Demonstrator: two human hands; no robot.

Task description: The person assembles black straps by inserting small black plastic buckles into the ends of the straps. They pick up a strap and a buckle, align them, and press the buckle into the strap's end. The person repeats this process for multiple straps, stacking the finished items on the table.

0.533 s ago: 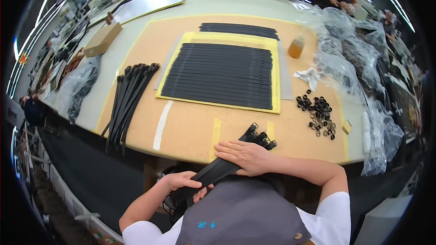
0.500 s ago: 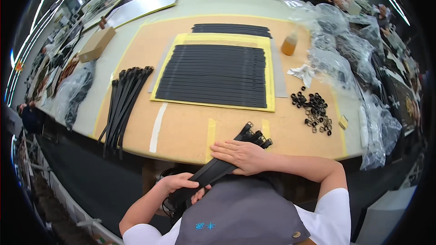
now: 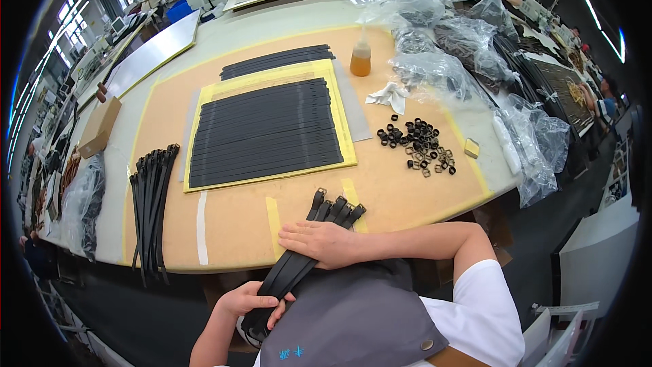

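Since half a second ago the view has swung rightward, while both hands keep their hold on the bundle of black straps; the handling, it seems, has not moved on. At left, the left hand grips the near end, thumb on top, fingers curled round it with some tips showing. The bundle slants up to the right, reaching over the near edge of the counter. The right hand lies flat across it, fingers pressed together. Beyond, the smooth, flat straps fan slightly, ending in small buckles.
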